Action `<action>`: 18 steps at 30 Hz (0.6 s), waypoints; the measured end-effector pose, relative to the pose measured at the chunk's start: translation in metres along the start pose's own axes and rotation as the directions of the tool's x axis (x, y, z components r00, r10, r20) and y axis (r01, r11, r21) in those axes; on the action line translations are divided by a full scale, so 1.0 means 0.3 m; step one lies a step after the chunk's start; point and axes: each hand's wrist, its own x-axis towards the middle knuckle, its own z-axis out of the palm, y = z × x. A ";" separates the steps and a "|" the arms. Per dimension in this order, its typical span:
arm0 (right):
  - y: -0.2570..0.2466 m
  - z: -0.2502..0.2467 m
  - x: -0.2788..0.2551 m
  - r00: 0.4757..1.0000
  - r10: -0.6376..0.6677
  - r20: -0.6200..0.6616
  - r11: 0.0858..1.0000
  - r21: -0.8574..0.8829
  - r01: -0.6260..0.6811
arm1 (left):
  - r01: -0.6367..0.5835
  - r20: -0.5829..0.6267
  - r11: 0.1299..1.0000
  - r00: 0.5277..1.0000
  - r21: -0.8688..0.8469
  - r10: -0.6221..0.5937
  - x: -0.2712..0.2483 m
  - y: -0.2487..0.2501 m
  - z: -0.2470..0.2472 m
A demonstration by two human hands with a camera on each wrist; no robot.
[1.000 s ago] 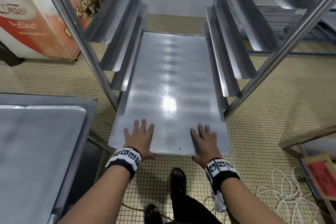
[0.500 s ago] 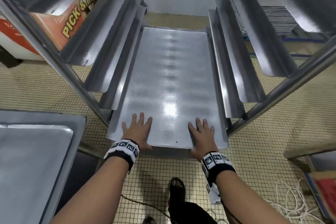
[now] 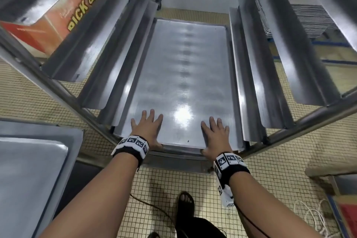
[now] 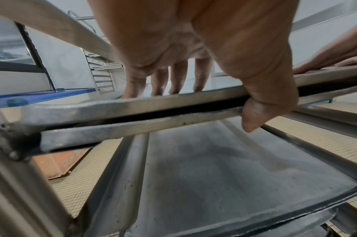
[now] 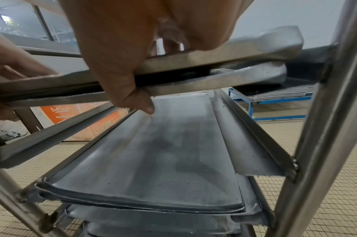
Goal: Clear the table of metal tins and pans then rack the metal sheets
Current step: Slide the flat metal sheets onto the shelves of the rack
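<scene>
Flat silver tray [image 3: 179,75], level on rack rails [image 3: 249,98] (glare near front)

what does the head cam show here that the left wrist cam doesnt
Only the head view: the baking tray at full length between the rack rails, the marker wristbands, and a sandalled foot. Only the left wrist view: the left hand with its thumb hooked over the tray's front rim, and a second tray on the level below. Both: the left hand's fingers flat on the tray top, with the right hand on the same tray.
</scene>
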 end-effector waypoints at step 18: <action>0.008 -0.002 0.017 0.999 -0.002 -0.041 0.986 -0.168 -0.005 | 0.045 -0.094 0.999 0.995 0.029 -0.042 -0.067 0.047 0.062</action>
